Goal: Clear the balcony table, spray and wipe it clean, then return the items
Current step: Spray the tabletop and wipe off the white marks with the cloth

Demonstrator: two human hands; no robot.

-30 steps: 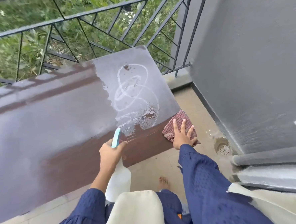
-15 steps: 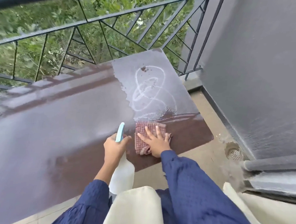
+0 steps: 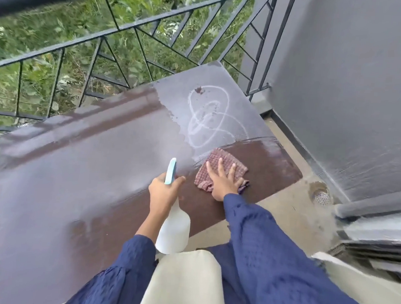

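Observation:
The brown balcony table [image 3: 81,168] fills the middle of the view, dusty grey over most of its top. White looping spray foam [image 3: 208,117] lies on its far right part. A dark wet strip runs along the near right edge. My right hand [image 3: 224,180] presses flat, fingers spread, on a red checked cloth [image 3: 220,164] at the edge of that strip. My left hand [image 3: 163,192] grips a white spray bottle [image 3: 174,230] by its neck, its light blue trigger [image 3: 171,171] pointing up, held over the table's near edge.
A black metal railing [image 3: 141,30] runs along the table's far side, with green plants beyond. A grey wall [image 3: 351,90] stands to the right. A round floor drain [image 3: 321,196] sits in the wet concrete floor by the wall. A cream cloth [image 3: 186,285] hangs below me.
My right hand moved the cloth from beyond the table's right edge leftward onto the top, then slightly forward toward the foam. The foam's lower part is wiped away. The bottle hand stayed put.

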